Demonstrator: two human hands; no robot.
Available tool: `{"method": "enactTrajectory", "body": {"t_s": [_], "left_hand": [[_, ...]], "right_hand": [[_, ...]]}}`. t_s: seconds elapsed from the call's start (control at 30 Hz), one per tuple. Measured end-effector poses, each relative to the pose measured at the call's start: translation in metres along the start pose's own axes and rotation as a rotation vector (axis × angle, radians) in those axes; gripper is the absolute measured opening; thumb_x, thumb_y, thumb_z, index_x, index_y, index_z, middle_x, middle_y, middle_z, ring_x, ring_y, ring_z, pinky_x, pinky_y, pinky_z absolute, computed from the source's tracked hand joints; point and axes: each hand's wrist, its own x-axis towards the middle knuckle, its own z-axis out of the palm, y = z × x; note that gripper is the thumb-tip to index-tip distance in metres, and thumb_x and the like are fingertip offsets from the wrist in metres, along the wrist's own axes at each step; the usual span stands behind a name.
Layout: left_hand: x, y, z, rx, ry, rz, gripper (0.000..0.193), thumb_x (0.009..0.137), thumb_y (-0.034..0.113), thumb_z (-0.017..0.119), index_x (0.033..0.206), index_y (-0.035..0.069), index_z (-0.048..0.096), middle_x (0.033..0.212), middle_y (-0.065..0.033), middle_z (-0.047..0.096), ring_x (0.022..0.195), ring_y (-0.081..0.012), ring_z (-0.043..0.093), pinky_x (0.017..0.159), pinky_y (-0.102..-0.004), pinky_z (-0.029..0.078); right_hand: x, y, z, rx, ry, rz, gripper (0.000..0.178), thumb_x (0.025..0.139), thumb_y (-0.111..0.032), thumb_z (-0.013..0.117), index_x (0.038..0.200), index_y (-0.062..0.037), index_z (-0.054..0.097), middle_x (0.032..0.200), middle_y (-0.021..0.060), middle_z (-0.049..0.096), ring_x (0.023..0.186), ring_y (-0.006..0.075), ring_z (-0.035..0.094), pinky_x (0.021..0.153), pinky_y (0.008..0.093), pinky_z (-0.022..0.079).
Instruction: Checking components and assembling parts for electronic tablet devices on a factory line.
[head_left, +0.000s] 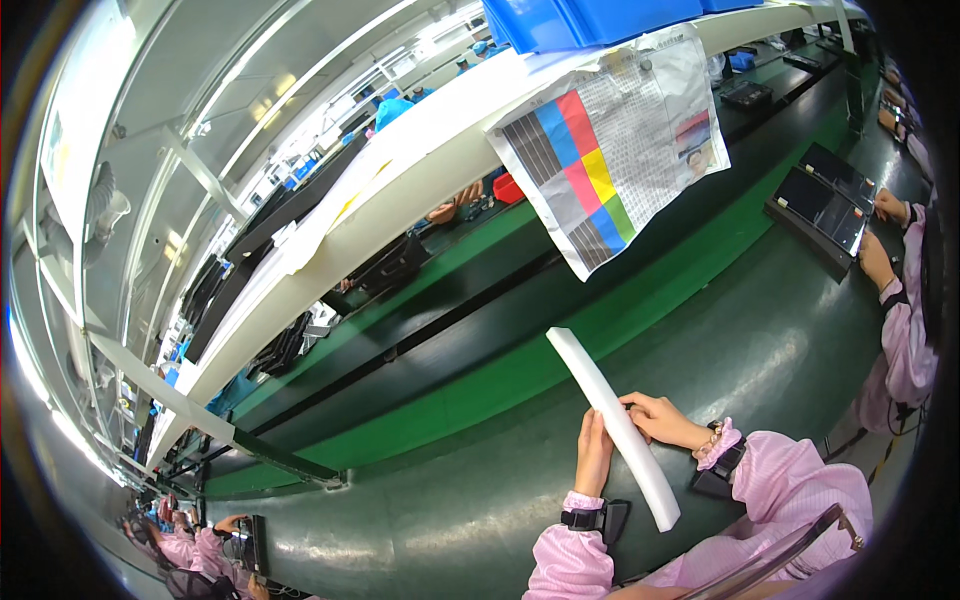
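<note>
A long white foam strip (612,405), slightly bowed, stands out at a slant above the dark green bench. Against its left side, my left hand (594,452) holds it, with the fingers close together and partly behind the strip. My right hand (668,420) grips it from the right near the middle, fingers curled. The strip covers some of the fingertips of both hands. Pink sleeves and black wristbands show on both my arms.
A white overhead shelf (420,190) carries a blue bin (590,22); a printed sheet (620,145) hangs from it. Beyond the green bench (440,500) runs a dark conveyor belt (480,315). At right, a co-worker's hands handle a black tray (822,205); another person works at lower left.
</note>
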Motion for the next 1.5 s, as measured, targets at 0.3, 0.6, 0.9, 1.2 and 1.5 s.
{"method": "enactTrajectory", "body": {"t_s": [0.3, 0.6, 0.9, 1.2, 1.5], "left_hand": [[-0.001, 0.006, 0.009, 0.011, -0.015, 0.015, 0.037, 0.099, 0.03, 0.042, 0.123, 0.002, 0.042, 0.11, -0.008, 0.055, 0.102, -0.0148, 0.054, 0.091, -0.0301, 0.043], [-0.002, 0.006, 0.006, 0.033, 0.053, 0.034, 0.033, 0.1, 0.031, 0.037, 0.113, 0.003, 0.048, 0.106, -0.0092, 0.058, 0.099, -0.0171, 0.056, 0.09, -0.0328, 0.044], [-0.003, 0.009, 0.012, 0.031, -0.005, 0.041, 0.033, 0.099, 0.029, 0.04, 0.117, 0.002, 0.046, 0.107, -0.0081, 0.056, 0.1, -0.0154, 0.055, 0.09, -0.0309, 0.044], [-0.003, 0.008, 0.009, 0.045, -0.026, 0.051, 0.034, 0.099, 0.029, 0.04, 0.12, 0.001, 0.045, 0.11, -0.0094, 0.056, 0.102, -0.0163, 0.054, 0.092, -0.031, 0.042], [-0.003, 0.006, 0.01, 0.084, 0.01, 0.065, 0.038, 0.1, 0.032, 0.034, 0.118, 0.001, 0.046, 0.109, -0.0116, 0.058, 0.101, -0.0184, 0.056, 0.089, -0.0324, 0.045]], "right_hand": [[-0.002, -0.004, 0.0, 0.018, 0.005, 0.029, 0.031, 0.09, -0.009, 0.046, 0.119, -0.0041, 0.053, 0.066, 0.0044, 0.057, 0.054, 0.0106, 0.056, 0.051, 0.0271, 0.051], [-0.001, -0.008, 0.002, 0.007, 0.005, 0.005, 0.031, 0.089, -0.007, 0.047, 0.119, -0.0033, 0.053, 0.065, 0.0013, 0.054, 0.055, 0.0092, 0.055, 0.05, 0.0268, 0.05], [-0.003, -0.004, -0.001, 0.037, -0.005, -0.007, 0.033, 0.088, -0.006, 0.046, 0.12, -0.0031, 0.052, 0.066, 0.0024, 0.055, 0.056, 0.0097, 0.055, 0.051, 0.0264, 0.05], [-0.001, 0.0, -0.002, 0.032, -0.011, -0.023, 0.031, 0.09, -0.009, 0.048, 0.12, -0.0049, 0.053, 0.069, 0.0048, 0.06, 0.055, 0.0117, 0.059, 0.052, 0.0267, 0.05], [0.0, 0.004, 0.0, 0.042, -0.005, -0.032, 0.032, 0.089, -0.007, 0.047, 0.12, -0.0049, 0.053, 0.07, 0.0047, 0.061, 0.056, 0.0111, 0.058, 0.052, 0.0264, 0.05]]}}
